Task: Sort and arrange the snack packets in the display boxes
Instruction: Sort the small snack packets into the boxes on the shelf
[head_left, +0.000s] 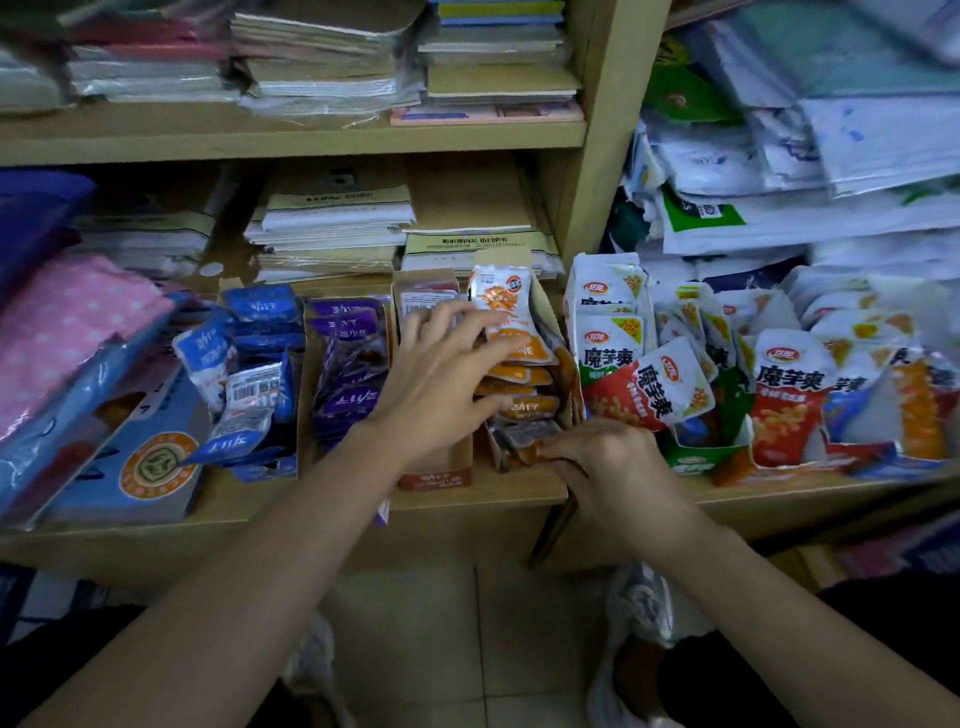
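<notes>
My left hand (441, 364) flat, fingers apart, on orange packets (519, 374); right hand (608, 457) pinches front ones. I'd press evenly, squaring the row.

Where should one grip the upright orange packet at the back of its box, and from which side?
Probably pinch its free top edge from above: the orange packet stands upright above the box wall, its lower part buried among stacked packets.
</notes>
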